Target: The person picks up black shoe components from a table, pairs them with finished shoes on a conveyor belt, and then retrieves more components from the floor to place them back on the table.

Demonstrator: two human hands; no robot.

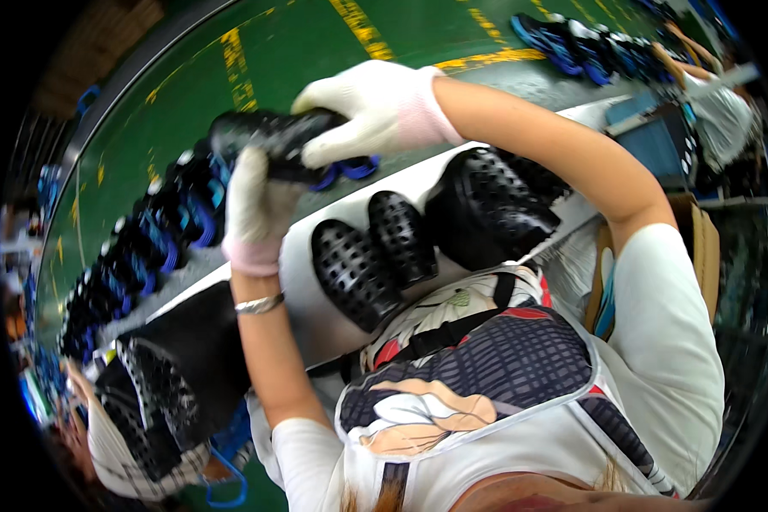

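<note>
Both my hands wear white gloves with pink cuffs. Between them is a glossy black shoe-shaped piece (247,132), blurred by motion, above the far edge of the white bench. My right hand (371,111) grips its right end from above, thumb and fingers closed round it. From below, my left hand (263,200) holds its near side, fingers pointing up. Nearer to me on the bench lie two black perforated shoe forms, a wider one (350,264) and a narrower one (401,235). A larger black perforated piece (486,209) stands to their right.
The white bench (303,311) runs diagonally before me. Beyond it stands a long row of black-and-blue shoes (158,226) by the green floor (303,51). Black perforated pieces (166,384) are piled at lower left. Other people work at both sides, one in white (717,119) at far right.
</note>
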